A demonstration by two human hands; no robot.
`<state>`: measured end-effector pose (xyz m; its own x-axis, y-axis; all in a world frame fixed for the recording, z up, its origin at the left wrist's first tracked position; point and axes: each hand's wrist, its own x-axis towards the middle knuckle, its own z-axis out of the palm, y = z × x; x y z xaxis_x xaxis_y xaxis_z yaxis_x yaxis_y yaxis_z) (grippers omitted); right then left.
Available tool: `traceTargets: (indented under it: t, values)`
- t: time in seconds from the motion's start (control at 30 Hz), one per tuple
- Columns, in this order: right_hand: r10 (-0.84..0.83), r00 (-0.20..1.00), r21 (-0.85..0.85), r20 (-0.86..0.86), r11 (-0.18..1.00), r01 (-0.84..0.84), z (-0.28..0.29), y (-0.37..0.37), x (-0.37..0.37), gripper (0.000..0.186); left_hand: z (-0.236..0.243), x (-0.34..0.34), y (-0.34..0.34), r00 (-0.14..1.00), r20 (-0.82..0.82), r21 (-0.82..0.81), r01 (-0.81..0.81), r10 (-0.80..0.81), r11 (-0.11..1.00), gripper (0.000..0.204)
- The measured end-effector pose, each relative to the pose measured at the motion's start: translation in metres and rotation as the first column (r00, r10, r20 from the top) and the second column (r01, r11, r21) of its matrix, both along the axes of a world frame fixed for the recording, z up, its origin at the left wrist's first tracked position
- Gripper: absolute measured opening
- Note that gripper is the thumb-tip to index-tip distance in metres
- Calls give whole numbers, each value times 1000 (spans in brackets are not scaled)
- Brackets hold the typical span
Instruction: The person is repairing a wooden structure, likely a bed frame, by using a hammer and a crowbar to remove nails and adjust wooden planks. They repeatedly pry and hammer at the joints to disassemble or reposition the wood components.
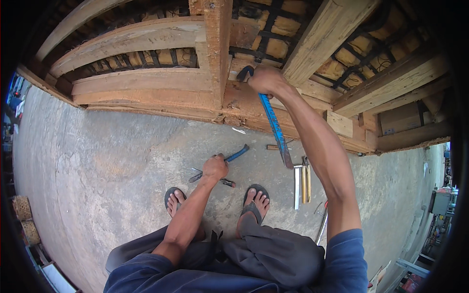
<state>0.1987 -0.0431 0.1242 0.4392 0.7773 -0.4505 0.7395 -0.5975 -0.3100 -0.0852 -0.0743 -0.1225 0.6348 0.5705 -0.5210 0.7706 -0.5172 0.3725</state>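
Note:
My right hand point(269, 83) is raised to a wooden furniture frame point(151, 97) and closed around a blue pry bar point(274, 122). The bar's dark hooked end lies against the frame's wood, and its worn flat end points down toward the floor. Lower down, my left hand point(215, 167) grips a shorter blue bar-like tool point(238, 154) with a dark tip, held above the floor. Beneath that hand lies a dark-handled tool point(227, 183), partly covered, so its kind is unclear. Dark webbing and yellowish padding point(288, 27) show inside the frame.
Several long-handled tools, some with wooden handles point(306, 184), lie on the concrete floor point(107, 185) near my right foot. A thin metal rod point(322, 227) lies beside my right knee. Wicker-like baskets point(22, 207) stand at the left edge, and clutter fills the right edge.

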Motion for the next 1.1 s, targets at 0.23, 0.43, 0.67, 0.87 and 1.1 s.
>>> traceTargets:
  t: [0.23,0.43,0.67,0.87,1.1]
  values:
    - [58,991,-94,124,994,-46,-21,43,6,35,62,24,-2,813,552,-120,-143,186,982,34]
    - [170,962,-131,212,981,-144,-26,54,-18,33,193,64,11,134,986,119,-184,-95,976,49]
    - [196,958,-110,208,978,-176,-41,34,-1,42,207,109,27,25,898,431,146,-439,890,27]
    - [-156,983,609,-101,771,185,-33,-86,-36,43,187,109,37,-58,954,298,129,-293,946,33]
    - [-699,604,79,382,676,733,-236,-359,-124,48,194,112,34,-77,973,225,105,-218,969,37]
